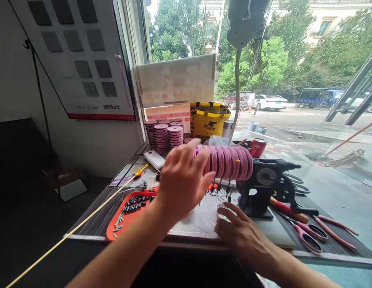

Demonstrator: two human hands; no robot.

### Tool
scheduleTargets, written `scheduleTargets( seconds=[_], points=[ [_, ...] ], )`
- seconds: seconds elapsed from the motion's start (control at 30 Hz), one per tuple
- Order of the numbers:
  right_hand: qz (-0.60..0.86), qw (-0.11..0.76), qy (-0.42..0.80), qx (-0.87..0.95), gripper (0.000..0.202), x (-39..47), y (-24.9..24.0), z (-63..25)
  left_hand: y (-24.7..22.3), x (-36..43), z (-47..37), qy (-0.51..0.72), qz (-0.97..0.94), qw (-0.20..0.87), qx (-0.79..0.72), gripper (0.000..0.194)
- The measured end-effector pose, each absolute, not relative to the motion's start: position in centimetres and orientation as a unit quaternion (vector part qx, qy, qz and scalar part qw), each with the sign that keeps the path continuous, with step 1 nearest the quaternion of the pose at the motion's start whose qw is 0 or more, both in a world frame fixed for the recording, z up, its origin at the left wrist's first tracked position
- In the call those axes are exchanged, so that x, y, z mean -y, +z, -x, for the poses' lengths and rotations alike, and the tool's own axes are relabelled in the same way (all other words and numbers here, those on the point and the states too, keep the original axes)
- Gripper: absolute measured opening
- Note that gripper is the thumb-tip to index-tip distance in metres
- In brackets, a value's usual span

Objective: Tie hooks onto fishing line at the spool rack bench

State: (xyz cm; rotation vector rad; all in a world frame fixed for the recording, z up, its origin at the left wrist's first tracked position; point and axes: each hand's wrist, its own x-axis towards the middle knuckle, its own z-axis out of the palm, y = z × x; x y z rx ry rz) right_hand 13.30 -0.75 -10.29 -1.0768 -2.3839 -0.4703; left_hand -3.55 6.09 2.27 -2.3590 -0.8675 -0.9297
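My left hand is raised at the left end of a row of pink spools, palm down, thumb apart from the bent fingers. I see nothing held in it; whether it touches the spools I cannot tell. The spools sit side by side on a black hand-cranked winder, with small dark pieces hanging below them. My right hand is low, fingers apart over the rim of a small round dish of silvery pieces. Its fingertips are partly hidden. Loose whitish beads lie behind the dish.
An orange tray with dark pieces stands left, beside a long thin rod. Pink-handled scissors and pliers lie right. Behind are stacked spools, a yellow bag, a red can and a window.
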Motion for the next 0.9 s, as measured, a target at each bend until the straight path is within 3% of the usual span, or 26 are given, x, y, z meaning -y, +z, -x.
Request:
scheduleTargets(
  seconds=[0.1, 0.13, 0.23, 0.33, 0.6, 0.9],
  points=[
    [0.396, 0.261, -0.183, 0.861, 0.021, 0.5, -10.6, -13.2, 6.4, -9.8, -0.5, -0.242, 0.908, 0.213, 0.269, 0.075],
    [0.397, 0.267, -0.182, 0.859, 0.021, 0.5, -10.6, -13.2, 7.0, -10.6, -1.4, -0.207, 0.921, 0.202, 0.26, 0.077],
    [0.405, 0.276, -0.162, 0.856, 0.02, 0.6, -10.5, -13.1, 6.9, -10.9, -2.5, -0.155, 0.935, 0.197, 0.25, 0.062],
    [0.409, 0.287, -0.14, 0.855, 0.018, 0.9, -10.6, -13.0, 5.4, -9.5, -2.3, -0.183, 0.92, 0.23, 0.26, 0.054],
    [0.425, 0.353, -0.106, 0.827, 0.02, 1.3, -11.9, -12.8, 1.2, -8.3, -0.9, -0.261, 0.884, 0.287, 0.259, 0.055],
    [0.431, 0.394, -0.02, 0.812, 0.025, 1.5, -12.1, -12.6, 2.4, -9.5, 0.1, -0.258, 0.916, 0.226, 0.21, 0.053]
  ],
)
